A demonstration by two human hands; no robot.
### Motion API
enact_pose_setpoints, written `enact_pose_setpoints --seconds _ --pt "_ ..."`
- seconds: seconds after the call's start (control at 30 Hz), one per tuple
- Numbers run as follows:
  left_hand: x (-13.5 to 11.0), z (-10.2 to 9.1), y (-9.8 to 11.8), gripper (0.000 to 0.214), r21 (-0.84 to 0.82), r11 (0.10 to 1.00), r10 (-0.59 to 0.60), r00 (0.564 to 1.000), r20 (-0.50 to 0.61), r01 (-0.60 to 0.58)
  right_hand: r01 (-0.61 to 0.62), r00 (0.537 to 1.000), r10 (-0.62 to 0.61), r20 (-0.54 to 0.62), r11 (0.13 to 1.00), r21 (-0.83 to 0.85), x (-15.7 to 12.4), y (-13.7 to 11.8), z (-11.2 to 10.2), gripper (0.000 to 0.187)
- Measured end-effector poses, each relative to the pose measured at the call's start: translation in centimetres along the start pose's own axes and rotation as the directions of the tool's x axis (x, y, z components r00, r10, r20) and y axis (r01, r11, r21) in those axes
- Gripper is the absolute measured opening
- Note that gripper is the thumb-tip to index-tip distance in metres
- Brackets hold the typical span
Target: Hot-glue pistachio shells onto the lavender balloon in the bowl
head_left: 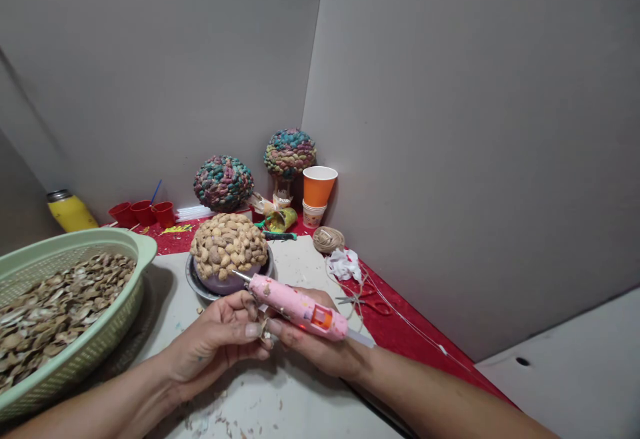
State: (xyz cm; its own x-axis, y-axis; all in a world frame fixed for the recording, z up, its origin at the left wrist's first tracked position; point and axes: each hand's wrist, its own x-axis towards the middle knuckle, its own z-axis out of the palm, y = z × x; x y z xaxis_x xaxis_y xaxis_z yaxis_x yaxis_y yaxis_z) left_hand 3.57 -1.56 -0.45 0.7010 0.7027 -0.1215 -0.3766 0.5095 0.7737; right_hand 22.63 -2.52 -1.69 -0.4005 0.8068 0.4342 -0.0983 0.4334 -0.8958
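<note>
My right hand (pixel 320 345) is wrapped round a pink glue gun (pixel 295 305) with an orange switch, its metal nozzle pointing up and left. A clear glue stick juts from the gun's back end. Between the thumb and fingers of my left hand (pixel 220 332) is a small piece of nutshell (pixel 267 331), which my right thumb also seems to touch. Just beyond both hands, a dome covered in tan nutshells (pixel 230 245) rests on a purple base in a grey bowl (pixel 193 279). The nozzle tip appears close to its lower edge.
At the left stands a green basket (pixel 145 252) of shells. Behind are red cups (pixel 143 212), a yellow bottle (pixel 73 212), two coloured shell balls (pixel 223 182) and stacked paper cups (pixel 319 189). Twine (pixel 329 239), crumpled tissue (pixel 345 264) and scissors (pixel 373 302) lie right, near grey walls.
</note>
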Motion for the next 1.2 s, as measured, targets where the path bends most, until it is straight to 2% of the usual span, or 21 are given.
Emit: enact_pose_setpoints --seconds 0.2,0.37,0.57,0.73,0.9,1.03,1.2 --pt "0.1 0.0 0.1 0.031 0.004 1.0 -0.031 0.999 0.034 0.03 0.069 0.997 -0.07 -0.014 0.994 -0.082 0.1 -0.1 0.1 0.02" --pt "0.1 0.0 0.1 0.032 0.034 0.999 -0.042 0.999 -0.014 0.043 0.041 0.999 -0.043 -0.021 0.993 -0.107 0.0 0.1 0.0 0.02" --pt "0.1 0.0 0.1 0.033 0.046 0.999 -0.024 1.0 -0.003 0.024 0.047 0.999 -0.045 0.026 0.997 -0.057 0.1 -0.1 0.0 0.016" --pt "0.3 -0.1 0.1 0.032 0.109 0.994 0.002 0.999 -0.043 0.003 0.021 1.0 -0.02 0.02 0.998 -0.054 0.1 0.0 -0.3 0.023" --pt "0.7 -1.1 0.0 0.031 0.224 0.973 0.081 0.994 -0.078 -0.062 0.011 0.999 -0.015 -0.036 0.995 -0.097 0.3 -0.8 -0.6 0.026" --pt "0.8 -1.8 0.0 0.032 0.322 0.943 0.117 0.989 -0.089 -0.082 -0.009 0.994 -0.002 -0.112 0.995 -0.098 0.3 -1.6 -0.7 0.035" --pt "1.1 -2.3 0.1 0.031 0.343 0.933 0.147 0.985 -0.092 -0.108 -0.001 0.992 -0.012 -0.127 0.995 -0.1 0.3 -1.7 -0.6 0.037"
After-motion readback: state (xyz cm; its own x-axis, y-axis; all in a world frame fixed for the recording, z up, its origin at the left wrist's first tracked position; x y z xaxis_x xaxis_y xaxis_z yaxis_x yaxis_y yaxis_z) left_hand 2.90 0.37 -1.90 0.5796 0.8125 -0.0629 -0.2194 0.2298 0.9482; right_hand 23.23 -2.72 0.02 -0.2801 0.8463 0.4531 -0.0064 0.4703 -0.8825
